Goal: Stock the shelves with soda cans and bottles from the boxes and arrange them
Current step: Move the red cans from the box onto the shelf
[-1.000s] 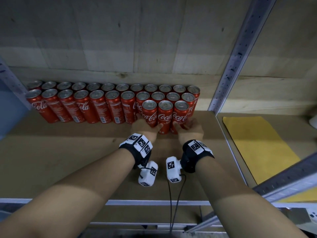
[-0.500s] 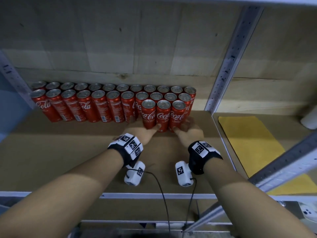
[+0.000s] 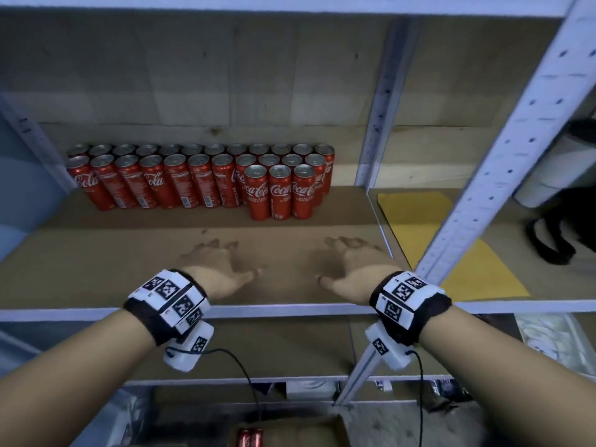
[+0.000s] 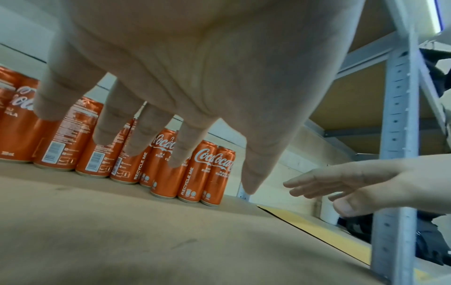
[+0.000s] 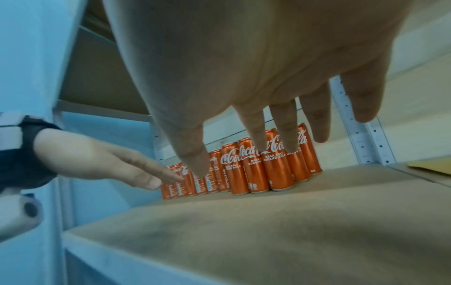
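- Change: left hand (image 3: 216,271) and right hand (image 3: 351,267), a moment ago touching the three front cans (image 3: 280,191), now hover apart from them, fingers loosely spread, holding nothing.
- Meaning: that trio looks placed; likely next, a reach to the open box (image 3: 309,431) below the wrists for more.
- Stock: two full rows of cans (image 3: 180,179) stand ahead of the hands.
- Surface: brown shelf board (image 3: 96,269), bare under both palms.
- Room: metal upright (image 3: 503,175) and yellow sheet (image 3: 416,221) beyond the right hand.

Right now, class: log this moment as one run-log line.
left hand: open, empty | right hand: open, empty | front three cans: upright on shelf, untouched | next: fetch more cans
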